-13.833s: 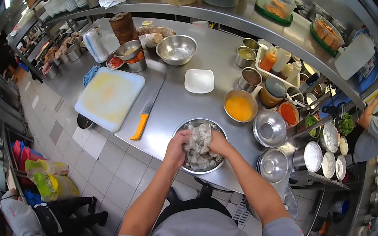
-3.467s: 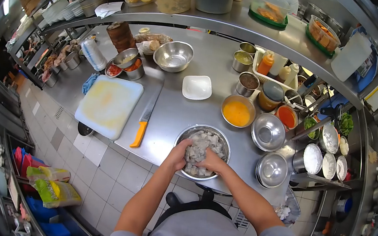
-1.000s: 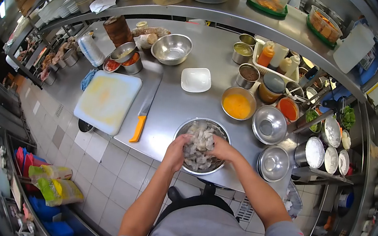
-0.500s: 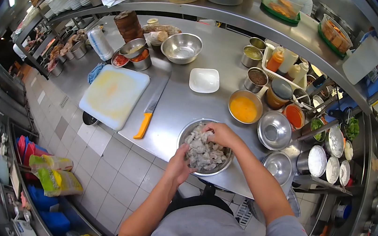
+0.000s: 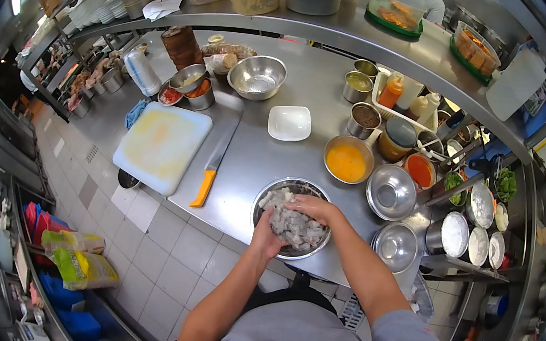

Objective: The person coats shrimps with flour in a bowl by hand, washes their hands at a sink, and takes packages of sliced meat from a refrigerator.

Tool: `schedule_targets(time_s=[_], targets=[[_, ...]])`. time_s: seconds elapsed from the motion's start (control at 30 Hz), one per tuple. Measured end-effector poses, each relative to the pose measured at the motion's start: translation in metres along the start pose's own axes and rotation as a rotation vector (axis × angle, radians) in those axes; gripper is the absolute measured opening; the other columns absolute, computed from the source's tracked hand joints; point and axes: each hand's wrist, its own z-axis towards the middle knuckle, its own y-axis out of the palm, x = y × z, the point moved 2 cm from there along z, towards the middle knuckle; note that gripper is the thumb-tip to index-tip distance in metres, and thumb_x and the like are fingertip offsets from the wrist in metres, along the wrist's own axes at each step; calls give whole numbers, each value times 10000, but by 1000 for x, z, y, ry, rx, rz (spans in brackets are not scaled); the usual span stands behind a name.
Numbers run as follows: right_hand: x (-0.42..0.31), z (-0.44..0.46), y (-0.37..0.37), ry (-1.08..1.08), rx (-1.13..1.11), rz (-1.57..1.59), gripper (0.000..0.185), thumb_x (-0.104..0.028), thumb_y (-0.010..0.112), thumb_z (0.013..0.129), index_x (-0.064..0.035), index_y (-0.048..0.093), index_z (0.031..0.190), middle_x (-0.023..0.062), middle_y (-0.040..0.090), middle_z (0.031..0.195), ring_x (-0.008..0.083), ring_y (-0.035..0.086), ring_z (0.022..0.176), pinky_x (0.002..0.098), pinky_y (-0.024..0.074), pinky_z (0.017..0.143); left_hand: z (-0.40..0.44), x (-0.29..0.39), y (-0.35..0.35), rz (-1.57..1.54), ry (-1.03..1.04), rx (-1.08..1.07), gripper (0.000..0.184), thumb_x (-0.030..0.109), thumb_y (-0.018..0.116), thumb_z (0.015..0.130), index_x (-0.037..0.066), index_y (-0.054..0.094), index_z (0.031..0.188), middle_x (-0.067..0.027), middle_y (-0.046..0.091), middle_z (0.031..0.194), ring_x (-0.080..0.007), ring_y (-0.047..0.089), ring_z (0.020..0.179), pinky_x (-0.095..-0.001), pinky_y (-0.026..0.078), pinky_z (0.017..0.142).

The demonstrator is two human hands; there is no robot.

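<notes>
A steel mixing bowl (image 5: 317,191) at the counter's near edge holds a heap of grey, peeled raw shrimp (image 5: 296,229). My left hand (image 5: 267,240) is cupped round the left side of the heap, its fingers partly hidden among the shrimp. From the right, my right hand (image 5: 313,207) reaches over the rim and presses on the top of the heap, fingers curved around it. Between them the two hands hold a clump of shrimp inside the bowl.
Left of the bowl lie a knife with an orange handle (image 5: 203,188) and a white cutting board (image 5: 162,147). A white dish (image 5: 289,123), a bowl of beaten egg (image 5: 348,161) and steel bowls (image 5: 391,192) stand close by. A shelf (image 5: 290,28) spans the far side.
My right hand has gone from picking with bent fingers to lying flatter across the shrimp. The heap has been gathered up and shifted between both hands. The view has tilted slightly.
</notes>
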Motion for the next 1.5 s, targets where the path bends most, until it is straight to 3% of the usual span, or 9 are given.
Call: schedule_targets(time_s=[0.2, 0.33, 0.5, 0.63, 0.7, 0.8, 0.97, 1.17, 1.5], targets=[[-23, -22, -9, -359, -88, -210, 425, -131, 701, 776, -62, 572, 1175, 17, 633, 1037, 165, 584, 1002, 298, 448, 919, -25, 11, 15, 231, 257, -9, 441, 392, 427, 996, 100, 485, 1321, -94, 507, 1340, -288, 472, 1259, -560, 340, 1053], [-48, -52, -11, -485, -59, -344, 319, -114, 688, 762, -72, 611, 1068, 50, 629, 1083, 191, 580, 981, 332, 446, 926, -37, 36, 37, 312, 235, 25, 410, 357, 536, 964, 84, 545, 1270, -62, 562, 1265, -209, 515, 1190, -436, 372, 1034], [-37, -77, 3, -641, 154, -454, 669, -196, 724, 770, -61, 458, 1368, 194, 506, 1347, 318, 477, 1265, 367, 365, 1081, -17, 64, 33, 795, 190, -43, 570, 458, 464, 980, 58, 440, 1385, -88, 473, 1385, -288, 408, 1289, -517, 270, 1096], [19, -62, 27, -200, 514, -650, 902, -290, 739, 778, -41, 264, 1504, 270, 369, 1466, 373, 367, 1368, 361, 284, 1145, 24, 51, -5, 768, 142, -14, 662, 513, 480, 956, 83, 379, 1449, -102, 432, 1450, -321, 340, 1361, -532, 252, 1107], [40, -51, 31, -212, 513, -573, 955, -314, 761, 783, -35, 216, 1516, 257, 397, 1446, 360, 415, 1331, 429, 385, 1080, 13, 44, 3, 738, -40, 193, 676, 493, 503, 956, 73, 358, 1465, -132, 414, 1472, -308, 322, 1392, -470, 276, 1119], [38, -42, 54, 81, 394, 407, 926, -203, 782, 787, -61, 211, 1502, 171, 496, 1347, 274, 531, 1201, 494, 544, 806, 33, 34, -14, 679, -29, 98, 558, 372, 496, 985, 56, 390, 1433, -142, 459, 1424, -262, 424, 1328, -400, 365, 1072], [42, -19, 51, -25, 277, 567, 872, -77, 771, 758, -77, 268, 1470, 153, 512, 1329, 273, 546, 1181, 400, 527, 882, 45, 28, -24, 457, -127, -68, 449, 276, 476, 988, 46, 449, 1374, -121, 510, 1361, -226, 477, 1271, -384, 418, 1030], [15, -37, 30, -280, 320, 69, 733, -48, 749, 750, -47, 416, 1402, 117, 570, 1297, 224, 541, 1204, 311, 444, 994, -11, 42, 15, 486, 102, -106, 394, 157, 491, 935, 34, 493, 1310, -102, 570, 1231, -212, 527, 1176, -394, 440, 1001], [-52, -56, 9, -461, 267, -671, 390, -47, 620, 753, -73, 626, 1142, 190, 640, 1144, 373, 602, 1048, 401, 477, 926, -41, 51, 9, 475, 128, 5, 381, 247, 536, 955, 57, 531, 1285, -102, 533, 1300, -219, 464, 1244, -445, 333, 1062]])
